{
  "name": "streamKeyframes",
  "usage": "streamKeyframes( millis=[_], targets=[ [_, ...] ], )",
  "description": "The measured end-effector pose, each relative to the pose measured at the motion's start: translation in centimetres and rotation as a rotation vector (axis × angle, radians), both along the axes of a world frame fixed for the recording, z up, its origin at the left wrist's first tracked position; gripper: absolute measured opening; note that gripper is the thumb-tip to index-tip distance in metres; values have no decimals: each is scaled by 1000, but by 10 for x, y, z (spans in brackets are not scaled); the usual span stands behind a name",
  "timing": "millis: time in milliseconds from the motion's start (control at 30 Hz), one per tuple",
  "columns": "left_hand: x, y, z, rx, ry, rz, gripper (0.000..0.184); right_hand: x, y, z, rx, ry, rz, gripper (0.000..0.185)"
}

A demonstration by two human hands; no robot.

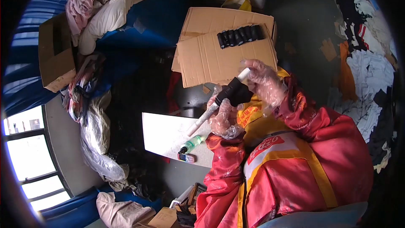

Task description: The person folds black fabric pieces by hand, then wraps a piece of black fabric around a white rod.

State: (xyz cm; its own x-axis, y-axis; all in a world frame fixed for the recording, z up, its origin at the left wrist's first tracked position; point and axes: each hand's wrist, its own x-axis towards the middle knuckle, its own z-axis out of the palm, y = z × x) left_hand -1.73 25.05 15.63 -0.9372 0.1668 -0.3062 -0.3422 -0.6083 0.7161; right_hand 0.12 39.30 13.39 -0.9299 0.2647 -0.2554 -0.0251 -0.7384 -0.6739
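Observation:
A white rod [199, 123] runs slantwise between my hands, with black cloth [231, 91] wrapped around its upper part. My left hand [223, 118], in a clear plastic glove, is closed around the rod and the lower edge of the cloth. At the upper end, my right hand [266, 82], also gloved, has its fingers bent around the rod's white tip beside the cloth; its fingertips are partly blurred. Beyond my hands, several small black rolls [240, 36] lie in a row on a flattened cardboard box [211, 61].
A white board [164, 133] below my left hand carries a green bottle [193, 143] and a mobile phone [186, 158]. Fabric piles lie on the right floor [365, 84] and far left. An open cardboard box [57, 55] stands at the left.

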Motion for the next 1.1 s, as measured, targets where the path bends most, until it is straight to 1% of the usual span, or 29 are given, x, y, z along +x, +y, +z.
streamKeyframes(
  millis=[33,67,100,167,200,233,300,367,400,467,500,533,567,600,700,767,833,900,933,1000,1033,1100],
  targets=[
    [-1,0,-3,2,-3,1,28,1,0,0,88,-63,26,42],
    [-2,0,-7,-32,47,-41,29,-1,-8,14,127,74,64,37],
    [-1,0,-10,-66,98,-85,30,0,-10,19,127,69,61,37],
    [2,3,-8,-62,56,-96,30,2,-13,25,288,-102,67,27],
    [3,4,-5,-58,21,-102,29,0,-16,30,169,-141,28,22],
    [3,4,-3,-53,-13,-106,29,1,-15,27,168,-138,28,22],
    [-1,-2,-12,-41,19,-146,28,1,-11,21,226,-120,127,21],
    [-5,-3,-17,-599,1077,-81,26,2,-14,21,193,-110,106,22],
    [-2,-4,-14,-601,1073,-81,26,2,-16,22,158,-98,79,23],
    [4,-5,-5,-72,242,-263,27,3,-13,26,186,-128,81,24],
    [3,-5,-5,-71,243,-264,27,3,-12,28,217,-154,82,25],
    [2,-4,-5,-26,140,-262,27,4,-12,31,218,-153,80,25],
    [1,-3,-4,19,37,-260,28,3,-13,34,130,-146,93,26],
    [1,-3,-3,19,37,-262,28,3,-13,35,40,-139,106,28],
    [1,-2,2,9,-13,-217,31,3,-12,26,99,-79,57,29],
    [1,-1,2,13,-40,-263,31,1,-14,25,73,-76,52,31],
    [0,-3,5,-2,-89,-250,31,2,-14,26,50,-73,41,32],
    [0,-3,3,-18,-134,-237,32,2,-13,29,181,-94,23,32],
    [1,-2,-1,-19,-84,-189,32,0,-13,31,181,-92,22,32],
    [1,-2,-1,-22,-35,-142,33,-2,-15,36,-137,-54,-31,28],
    [1,-3,1,-22,-55,-140,32,-1,-12,31,-137,-54,-30,28],
    [2,-3,1,-21,-73,-139,32,0,-6,7,71,-83,64,30]
  ],
)
